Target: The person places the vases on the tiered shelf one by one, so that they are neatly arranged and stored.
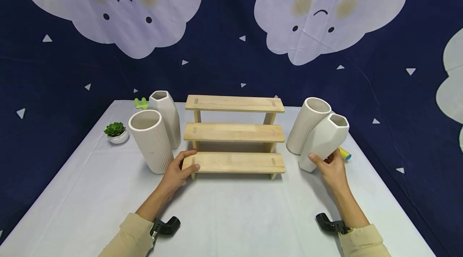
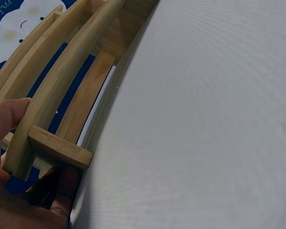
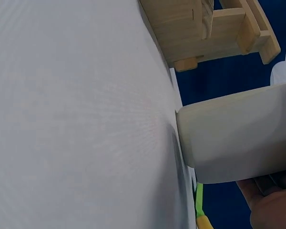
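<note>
At the far left of the white-covered tabletop (image 1: 231,217), you have a small green succulent (image 1: 114,129) in a round white pot (image 1: 118,138). Just right of it, toward the back, lies a bright green object (image 1: 141,104), partly hidden behind the pale vases. Nearer you stands a ribbed cylindrical vase (image 1: 152,144), with a faceted vase (image 1: 167,118) close behind its right side; whether those two touch, you cannot tell from here. Your left hand (image 1: 178,172) comes next, beside the ribbed vase's base, its fingers grasping the left end of the bottom step of a three-tier wooden display stand (image 1: 233,162). From the left wrist, you see your thumb on the step and other fingers down by its short leg. At the middle of the tabletop, the stand rises in tiers away from you, its lowest step nearest.

To the right of the stand is a second ribbed vase (image 1: 304,128), set slightly back. In front of it and overlapping it in view is a white angular vase (image 1: 324,138). Your right hand (image 1: 333,170) grasps this one low on its right side, thumb on the near face and the other fingers around the far side. Its base is down at the tabletop. Past your fingers, a yellow object with a blue end (image 1: 345,153) pokes out, mostly hidden.
</note>
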